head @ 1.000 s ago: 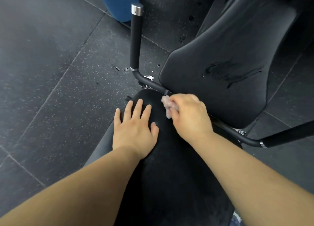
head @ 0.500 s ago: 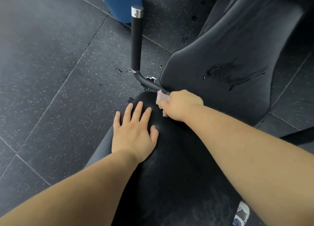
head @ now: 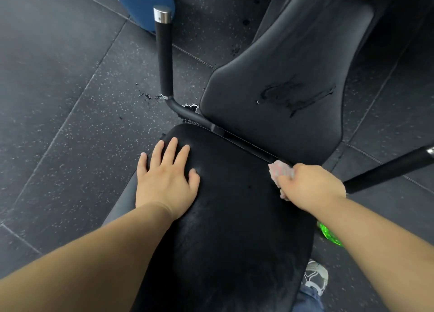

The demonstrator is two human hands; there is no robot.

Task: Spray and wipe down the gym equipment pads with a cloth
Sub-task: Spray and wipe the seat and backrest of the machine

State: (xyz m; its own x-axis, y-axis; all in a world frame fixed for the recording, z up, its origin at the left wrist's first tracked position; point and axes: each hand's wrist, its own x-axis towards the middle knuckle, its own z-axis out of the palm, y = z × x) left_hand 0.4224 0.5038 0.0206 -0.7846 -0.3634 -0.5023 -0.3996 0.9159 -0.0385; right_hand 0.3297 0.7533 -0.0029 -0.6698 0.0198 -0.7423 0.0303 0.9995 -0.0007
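- The right hand (head: 314, 187) has its fingers curled round a small pinkish cloth (head: 278, 172), wadded up and pressed on the far right corner of the near pad (head: 234, 229), right by the frame bar (head: 246, 142).
- The left hand (head: 168, 182) lies flat with fingers spread on the same pad's far left side. It holds nothing and looks like it's just bracing.
- The cloth looks light and floppy, so I'd guess it bunches and slides unless you keep it balled in the palm with your fingers over the top, as here.
- Both pads look like smooth black vinyl over firm foam. They're probably slick where wet, so press down rather than skim.
- The far pad (head: 293, 41) has a wet patch (head: 296, 95) that hasn't been wiped. I'd say that's the next bit to do.
- There are some splashes on the floor (head: 70, 100) near the base of the upright handle (head: 164, 58).
- On containers, a green plastic thing (head: 328, 237) pokes out under the right forearm. It might be the spray bottle, but it's mostly hidden, so I can't tell what's in it or how full it is.
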